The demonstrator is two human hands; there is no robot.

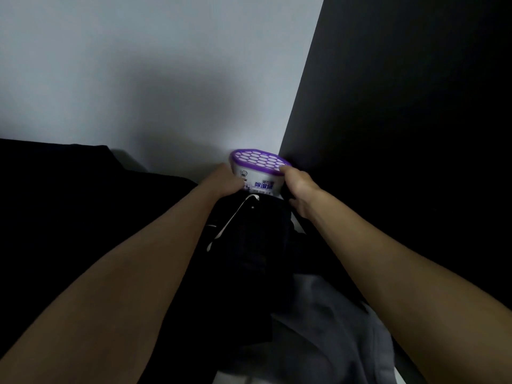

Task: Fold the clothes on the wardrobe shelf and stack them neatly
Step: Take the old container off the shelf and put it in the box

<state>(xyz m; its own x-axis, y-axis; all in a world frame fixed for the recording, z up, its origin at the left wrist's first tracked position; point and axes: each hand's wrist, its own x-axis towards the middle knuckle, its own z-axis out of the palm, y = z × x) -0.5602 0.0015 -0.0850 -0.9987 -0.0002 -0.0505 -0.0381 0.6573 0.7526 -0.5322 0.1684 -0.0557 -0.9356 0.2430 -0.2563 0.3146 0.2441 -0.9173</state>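
A white dehumidifier box with a purple honeycomb lid [259, 167] sits in the back right corner of the shelf. My left hand [225, 180] grips its left side and my right hand [300, 189] grips its right side, thumb on the lid's edge. Just in front of the box lies a black garment with a white drawstring [249, 236]. A grey garment [332, 328] lies crumpled nearer to me, partly under the black one. More black clothes [83, 195] are piled on the left.
The white back wall [138, 79] of the wardrobe rises behind the shelf. A dark side panel [401, 106] closes it on the right. A strip of white shelf [297, 225] shows by my right wrist.
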